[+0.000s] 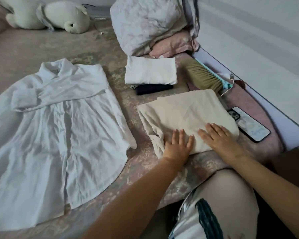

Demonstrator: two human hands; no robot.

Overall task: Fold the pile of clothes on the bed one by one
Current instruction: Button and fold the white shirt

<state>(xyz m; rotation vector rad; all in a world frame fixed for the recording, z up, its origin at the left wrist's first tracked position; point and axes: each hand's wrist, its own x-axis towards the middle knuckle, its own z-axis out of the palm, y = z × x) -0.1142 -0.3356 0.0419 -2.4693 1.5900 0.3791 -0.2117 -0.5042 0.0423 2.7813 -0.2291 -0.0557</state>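
Single view, head-mounted, wide-angle, so edges bow. Looks forward and steeply down over the bed (41,42) from its near edge, close range: both forearms reach in from the bottom of frame. Far side of the bed sits at the top; wall (257,31) runs off the bed's right side.

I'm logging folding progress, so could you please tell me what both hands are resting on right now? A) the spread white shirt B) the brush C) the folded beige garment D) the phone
C: the left hand and right hand both lie flat, fingers straight, on the folded beige garment, while the white shirt lies spread and untouched to the left.
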